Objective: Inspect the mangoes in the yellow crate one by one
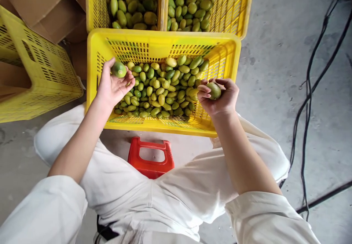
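Observation:
My left hand [114, 84] is over the left side of the yellow crate, palm turned up. It holds a round-ended green fruit [118, 69] by the thumb, with a small pale spot on the fruit; the other fingers are half curled. Over the crate's right side, my right hand [220, 99] has its fingers wrapped round a duller olive-green fruit [213, 90]. Below both hands, a heap of small oval fruits [162, 90], green to yellowish, lies in the yellow crate [165, 35]. Their exact kind I cannot tell.
Behind stand more yellow crates [243, 5] with similar fruits, parted by an upright edge. At left are another tilted yellow crate [46, 64] and cardboard boxes [41, 5]. A red plastic stool [151, 168] shows between my knees. Black cables [308, 108] run along the floor at right.

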`<state>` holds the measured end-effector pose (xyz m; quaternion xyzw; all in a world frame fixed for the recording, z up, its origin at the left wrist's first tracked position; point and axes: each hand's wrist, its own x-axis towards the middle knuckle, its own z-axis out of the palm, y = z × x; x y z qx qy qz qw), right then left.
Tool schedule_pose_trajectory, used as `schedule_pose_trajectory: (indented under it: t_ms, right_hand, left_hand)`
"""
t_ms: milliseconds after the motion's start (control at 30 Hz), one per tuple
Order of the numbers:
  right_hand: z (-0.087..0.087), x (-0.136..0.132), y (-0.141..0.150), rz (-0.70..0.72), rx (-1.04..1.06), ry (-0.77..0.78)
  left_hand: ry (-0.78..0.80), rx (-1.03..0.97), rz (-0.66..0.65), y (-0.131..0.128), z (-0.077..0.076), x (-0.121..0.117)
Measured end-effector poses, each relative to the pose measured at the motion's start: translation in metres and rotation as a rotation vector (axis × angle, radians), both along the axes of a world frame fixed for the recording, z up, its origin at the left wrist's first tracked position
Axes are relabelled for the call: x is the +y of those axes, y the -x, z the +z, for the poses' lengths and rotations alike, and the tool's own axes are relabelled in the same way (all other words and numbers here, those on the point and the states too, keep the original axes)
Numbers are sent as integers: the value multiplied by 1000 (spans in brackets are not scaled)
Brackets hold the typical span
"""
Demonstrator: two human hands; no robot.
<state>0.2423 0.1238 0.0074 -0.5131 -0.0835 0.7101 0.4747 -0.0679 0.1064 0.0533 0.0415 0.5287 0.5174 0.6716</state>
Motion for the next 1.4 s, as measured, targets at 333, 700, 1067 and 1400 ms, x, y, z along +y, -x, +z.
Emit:
schedule_pose_trajectory:
  t_ms: [333, 700, 1067, 1400]
  right_hand:
    - [-1, -2, 6, 43, -82, -64]
    - [5, 1, 5, 120, -19, -42]
    - [0, -10, 20, 235, -171, -58]
    - [5, -2, 11, 224, -95, -16]
  left_hand:
    - [30, 45, -92, -6, 3, -1]
    - [-55, 46, 7, -3, -3, 1]
    - [7, 122, -42, 17, -21, 4]
    - [20, 27, -8, 19, -19, 1]
